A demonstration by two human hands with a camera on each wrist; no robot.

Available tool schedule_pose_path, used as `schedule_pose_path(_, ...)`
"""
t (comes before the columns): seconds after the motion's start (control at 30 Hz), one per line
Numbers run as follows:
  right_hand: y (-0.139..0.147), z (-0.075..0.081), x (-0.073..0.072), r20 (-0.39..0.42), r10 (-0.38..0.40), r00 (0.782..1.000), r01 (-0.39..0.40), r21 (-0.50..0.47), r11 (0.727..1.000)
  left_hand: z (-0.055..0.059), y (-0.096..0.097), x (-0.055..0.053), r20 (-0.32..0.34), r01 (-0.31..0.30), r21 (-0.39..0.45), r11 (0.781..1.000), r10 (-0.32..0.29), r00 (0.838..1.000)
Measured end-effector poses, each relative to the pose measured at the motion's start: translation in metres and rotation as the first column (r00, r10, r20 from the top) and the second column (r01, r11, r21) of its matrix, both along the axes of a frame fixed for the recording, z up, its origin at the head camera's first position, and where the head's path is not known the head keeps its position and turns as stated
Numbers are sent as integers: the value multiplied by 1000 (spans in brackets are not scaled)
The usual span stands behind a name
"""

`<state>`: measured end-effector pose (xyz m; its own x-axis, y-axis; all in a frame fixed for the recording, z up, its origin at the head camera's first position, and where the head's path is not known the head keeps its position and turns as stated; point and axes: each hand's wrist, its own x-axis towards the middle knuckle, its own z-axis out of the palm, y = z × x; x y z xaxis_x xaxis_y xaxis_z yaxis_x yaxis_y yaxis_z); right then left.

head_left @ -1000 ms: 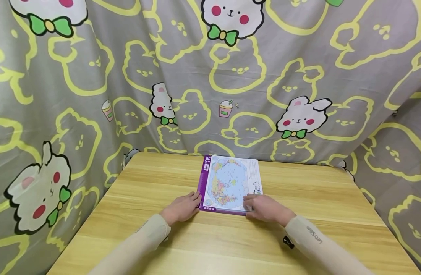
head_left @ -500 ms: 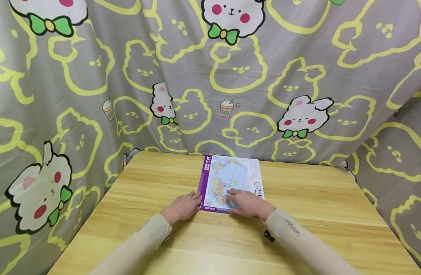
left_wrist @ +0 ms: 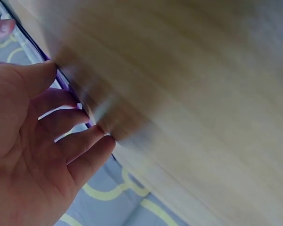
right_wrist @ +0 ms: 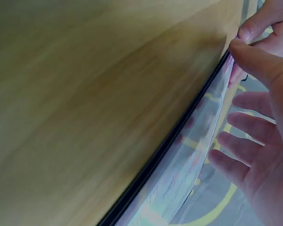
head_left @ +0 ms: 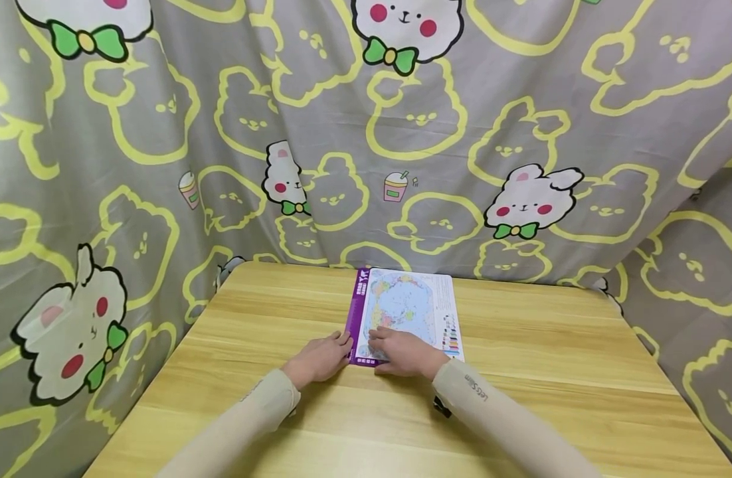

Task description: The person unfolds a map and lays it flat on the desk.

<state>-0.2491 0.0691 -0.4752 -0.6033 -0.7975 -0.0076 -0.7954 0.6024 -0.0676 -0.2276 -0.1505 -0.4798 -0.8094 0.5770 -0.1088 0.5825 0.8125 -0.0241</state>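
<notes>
A flat world map [head_left: 404, 302] with a purple border lies at the far middle of the wooden table. My left hand [head_left: 319, 358] rests at its left edge, and in the left wrist view the fingertips [left_wrist: 108, 141] touch the tabletop along that edge. Fairly straight fingers of my right hand [head_left: 406, 353] reach over the map's near left part, hiding some of it. Its thumb is at the near edge. In the right wrist view the fingers [right_wrist: 236, 165] are spread above the map's glossy surface, and the map's dark edge runs diagonally.
The wooden table [head_left: 521, 358] extends around the map on the sides and in front. A grey curtain [head_left: 342, 133] with yellow outlines and rabbit faces hangs behind it and down both sides. A small black item [head_left: 442, 406] shows under the right wrist.
My right hand has slid left along the map's near edge, from its right corner toward the left hand. The coloured patches at the lower right are now uncovered. My left hand stays put.
</notes>
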Motion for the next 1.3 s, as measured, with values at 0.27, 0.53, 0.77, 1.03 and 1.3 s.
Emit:
schedule_pose_path(0.27,-11,-4,-6,-34,2,999,0,57,998,0,1,0,-10,12,8,1000,-12,1000)
schedule_pose_path(0.53,-15,-7,-8,-38,36,999,-33,54,998,1,1,0,-24,18,-12,1000,-18,1000)
schedule_pose_path(0.77,-14,-5,-8,-124,85,989,-79,57,995,1,0,-1,-28,20,-24,1000,-21,999)
schedule_pose_path(1.03,-11,1,-5,-180,120,976,-119,21,993,-2,-1,0,-23,16,-6,1000,-16,1000)
schedule_pose_path(1.3,-3,10,-1,-276,165,947,-170,7,985,-3,0,-1,-10,1,-12,1000,-1,1000)
